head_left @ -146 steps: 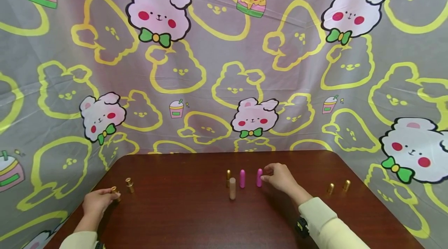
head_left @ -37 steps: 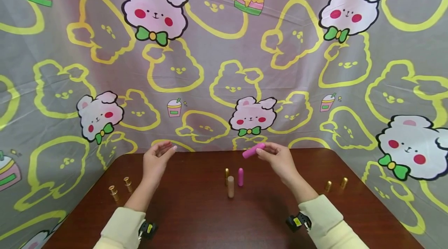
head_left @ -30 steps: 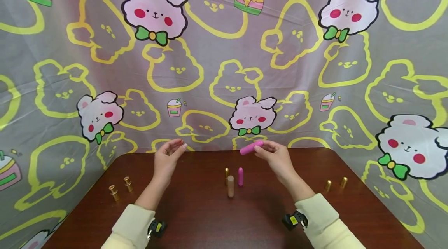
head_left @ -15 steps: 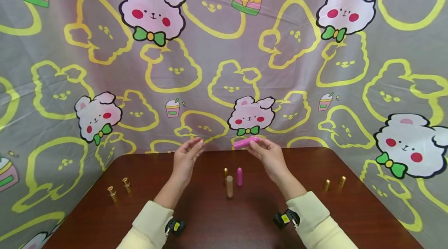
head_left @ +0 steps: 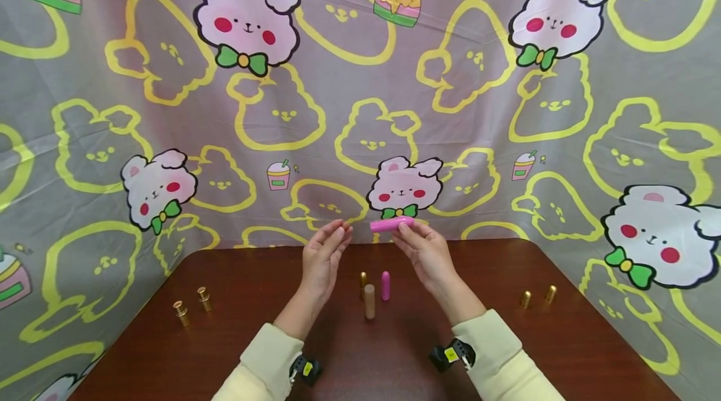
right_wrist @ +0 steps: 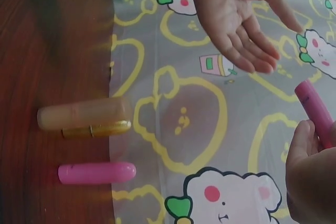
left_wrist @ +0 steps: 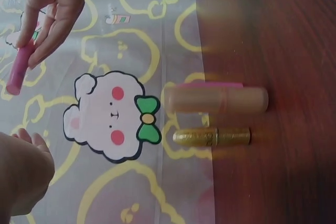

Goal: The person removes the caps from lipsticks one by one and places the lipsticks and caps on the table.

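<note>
My right hand (head_left: 430, 257) pinches a pink lipstick-like tube (head_left: 391, 224) between thumb and fingers, above the table and lying nearly level, its flat end toward the left. My left hand (head_left: 322, 257) is raised just left of that end, apart from it; in the right wrist view the left hand (right_wrist: 236, 19) has its palm showing and nothing in it. Below both hands stand a second pink tube (head_left: 385, 286), a beige tube (head_left: 369, 302) and a slim gold lipstick tube (head_left: 363, 282), partly hidden behind the beige one in the head view.
Two gold ridged pieces (head_left: 204, 298) stand upright at the table's left. Two small gold rounded caps (head_left: 551, 292) stand at its right. A patterned curtain (head_left: 349, 157) rises behind the dark wooden table (head_left: 270, 326).
My right hand has lifted the pink tube off the table and brought it toward the middle. My left hand has left a gold piece at the left and moved right toward the tube.
</note>
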{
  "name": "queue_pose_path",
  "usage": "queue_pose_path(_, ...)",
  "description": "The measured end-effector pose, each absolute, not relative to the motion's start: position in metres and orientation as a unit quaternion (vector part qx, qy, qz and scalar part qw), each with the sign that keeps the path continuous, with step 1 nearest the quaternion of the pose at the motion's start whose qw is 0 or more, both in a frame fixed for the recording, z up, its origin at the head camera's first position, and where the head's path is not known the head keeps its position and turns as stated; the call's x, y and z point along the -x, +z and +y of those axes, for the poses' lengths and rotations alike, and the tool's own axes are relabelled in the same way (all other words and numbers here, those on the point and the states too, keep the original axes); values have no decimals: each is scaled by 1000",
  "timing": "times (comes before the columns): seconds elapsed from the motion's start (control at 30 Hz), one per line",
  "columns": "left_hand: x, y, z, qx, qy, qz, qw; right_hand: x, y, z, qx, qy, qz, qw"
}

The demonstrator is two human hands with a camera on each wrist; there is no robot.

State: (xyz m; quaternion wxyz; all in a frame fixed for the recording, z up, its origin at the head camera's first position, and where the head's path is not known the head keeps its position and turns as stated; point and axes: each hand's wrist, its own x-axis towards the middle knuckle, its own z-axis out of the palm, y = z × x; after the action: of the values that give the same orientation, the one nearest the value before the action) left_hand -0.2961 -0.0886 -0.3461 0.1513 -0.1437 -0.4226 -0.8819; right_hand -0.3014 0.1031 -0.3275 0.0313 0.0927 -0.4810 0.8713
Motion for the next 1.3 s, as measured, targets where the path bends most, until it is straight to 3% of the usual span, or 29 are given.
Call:
queue_pose_path(0.63,294,-349,-53,153,-886,-413,147,288,-326,82,-89,907,-411,6)
queue_pose_path(1.3,294,-348,-49,148,-884,-418,149,287,-330,76,-79,906,-416,9)
